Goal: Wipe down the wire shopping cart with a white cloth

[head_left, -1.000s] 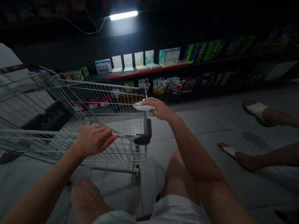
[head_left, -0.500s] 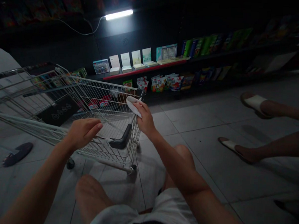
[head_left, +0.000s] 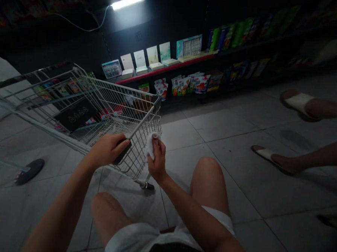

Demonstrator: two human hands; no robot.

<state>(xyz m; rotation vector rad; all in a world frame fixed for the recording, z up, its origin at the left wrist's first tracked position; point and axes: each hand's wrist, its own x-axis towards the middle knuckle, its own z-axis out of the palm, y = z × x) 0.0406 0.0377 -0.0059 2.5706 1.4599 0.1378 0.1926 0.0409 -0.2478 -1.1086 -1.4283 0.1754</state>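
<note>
A metal wire shopping cart (head_left: 139, 139) stands in front of me, its end turned my way. My left hand (head_left: 106, 150) is closed over the near top corner of the cart, where a black plastic corner guard (head_left: 122, 152) shows under the fingers. In my right hand (head_left: 157, 162) is a crumpled white cloth (head_left: 150, 145), pinched between thumb and fingers. The cloth is beside the cart's wire end panel; whether it touches the wires I cannot tell. Another black corner guard (head_left: 157, 103) caps the far top corner.
Behind the cart runs a dark shelf (head_left: 162, 70) with boxes, and snack bags (head_left: 180, 85) below. A lit tube lamp (head_left: 128, 1) hangs above. Another person's feet in sandals (head_left: 268, 155) are at right. A round post base (head_left: 29, 171) stands on the left floor.
My left hand has come down from above the basket onto the near corner guard. My right hand has moved the cloth from the far corner down toward me, along the end panel.
</note>
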